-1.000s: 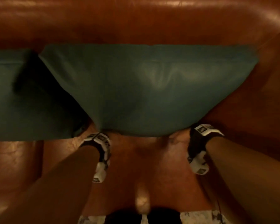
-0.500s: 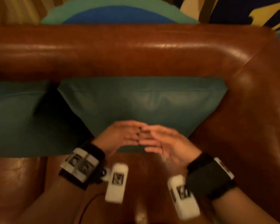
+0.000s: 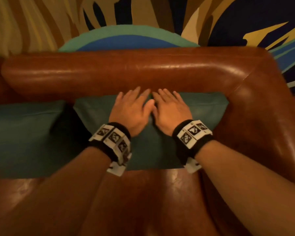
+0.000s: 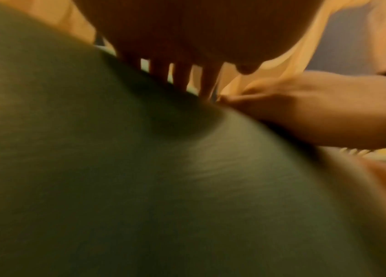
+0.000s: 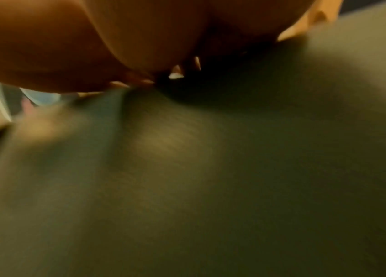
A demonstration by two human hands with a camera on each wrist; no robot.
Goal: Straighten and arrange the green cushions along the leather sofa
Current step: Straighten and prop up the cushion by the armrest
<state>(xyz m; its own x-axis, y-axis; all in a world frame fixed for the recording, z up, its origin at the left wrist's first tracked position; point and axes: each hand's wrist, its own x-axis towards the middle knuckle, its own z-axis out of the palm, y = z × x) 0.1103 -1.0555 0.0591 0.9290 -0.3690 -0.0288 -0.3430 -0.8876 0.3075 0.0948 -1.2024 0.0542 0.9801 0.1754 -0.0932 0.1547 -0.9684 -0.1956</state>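
A green cushion (image 3: 204, 113) leans against the back of the brown leather sofa (image 3: 143, 72), tucked into its right corner. My left hand (image 3: 131, 106) and right hand (image 3: 170, 106) lie flat side by side on the cushion's upper middle, fingers straight and pointing at the sofa back. A second green cushion (image 3: 20, 133) stands to the left, with a dark gap between the two. Both wrist views are blurred: the green fabric (image 4: 139, 187) fills the left wrist view under my straight fingers (image 4: 182, 75), and the same cushion (image 5: 234, 168) fills the right wrist view.
The sofa's right armrest (image 3: 266, 125) closes off the corner beside the cushion. The leather seat (image 3: 152, 201) lies in front of the cushions. Behind the sofa is a wall with a colourful mural (image 3: 126, 23).
My hands came out from under the cushion's lower edge, met at its lower middle, then slid up flat to its upper middle. The view has tilted up, showing the mural.
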